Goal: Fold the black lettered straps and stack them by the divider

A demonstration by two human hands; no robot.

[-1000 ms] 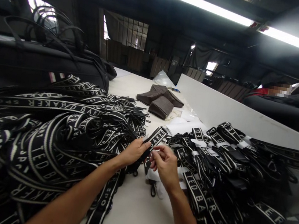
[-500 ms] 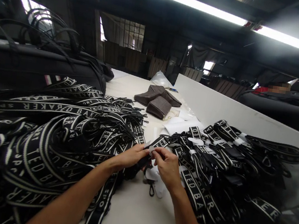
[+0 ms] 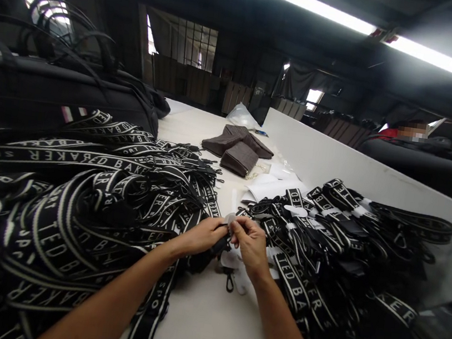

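My left hand [image 3: 202, 236] and my right hand [image 3: 250, 243] meet over the white table [image 3: 204, 323], both pinched on the end of one black strap with white lettering [image 3: 221, 244]. A small pale tab shows between my fingertips. Beneath my hands lie white tags [image 3: 236, 275] and a black clip [image 3: 229, 282]. A large loose heap of the same lettered straps [image 3: 69, 209] lies to my left. Another pile of straps, several with white tags on them [image 3: 333, 241], lies to my right.
Brown quilted pouches [image 3: 239, 149] and a clear plastic bag [image 3: 241, 117] lie further back on the table. Black bags with handles [image 3: 61, 84] stand at the back left. A white partition [image 3: 375, 182] runs along the right, with a person in red [image 3: 395, 133] behind it.
The strap end that stood up between my hands has come down and is gathered between my fingers. Both hands have drawn closer together.
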